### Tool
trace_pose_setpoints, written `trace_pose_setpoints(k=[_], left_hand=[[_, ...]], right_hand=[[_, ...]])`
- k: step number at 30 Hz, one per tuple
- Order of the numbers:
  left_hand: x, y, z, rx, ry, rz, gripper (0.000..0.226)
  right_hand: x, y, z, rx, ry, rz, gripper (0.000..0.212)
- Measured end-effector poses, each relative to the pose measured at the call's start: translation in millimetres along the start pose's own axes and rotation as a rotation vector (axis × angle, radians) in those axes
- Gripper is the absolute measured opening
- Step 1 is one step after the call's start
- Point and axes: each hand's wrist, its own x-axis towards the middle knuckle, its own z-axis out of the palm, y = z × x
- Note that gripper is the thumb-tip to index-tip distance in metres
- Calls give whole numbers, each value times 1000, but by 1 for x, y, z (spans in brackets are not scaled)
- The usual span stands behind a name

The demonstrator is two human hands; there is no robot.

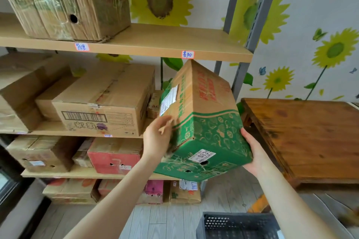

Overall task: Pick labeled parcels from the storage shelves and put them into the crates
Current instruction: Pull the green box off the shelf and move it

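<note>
A person held a green-and-brown cardboard parcel point(202, 122) in mid-air in front of the storage shelves point(136, 44), tilted with one corner up near the edge of an upper board and touching no shelf. The left hand point(157, 136) pressed against the parcel's left face with fingers only lightly bent, just below a white shipping label point(169, 101). The right hand point(252, 153) cupped the lower right corner, thumb up the green side; its fingers were hidden beneath the cardboard. A second white sticker point(202, 155) bearing printed digits faced the camera on the bottom panel.

Other cartons point(101, 103) lay on the boards to the left, and a low wooden table point(303, 137) stood to the right. A dark perforated crate point(239, 225) sat on the floor below and slightly right of the load, only its near rim in view.

The work appeared to be at the carrying step: parcel picked, not yet placed. The next move probably called for levelling the parcel, swinging it down and rightward over the crate, and lowering it with both hands in place, since the left hand only pressed and did not clasp.
</note>
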Motion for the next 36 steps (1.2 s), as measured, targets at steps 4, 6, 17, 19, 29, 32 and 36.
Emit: trace_pose_setpoints(k=[4,6,17,19,29,32,36], left_hand=[[14,-33,-7,27,-119,-534,71],[11,-45,-9,-216,-256,-807,89],[13,-62,-29,-527,-311,-719,49],[16,-62,-36,-536,-343,-681,51],[16,-21,-8,-500,-347,-403,50],[10,-25,1,-441,-386,-316,63],[18,-29,9,-407,-427,-273,55]], right_hand=[[-2,3,3,-100,-38,-18,26],[-3,5,5,-144,-38,-35,25],[9,28,-20,102,106,34,40],[16,37,-17,79,138,59,42],[31,56,-20,20,458,238,28],[33,54,-21,57,507,117,18],[35,42,-9,-22,575,101,26]])
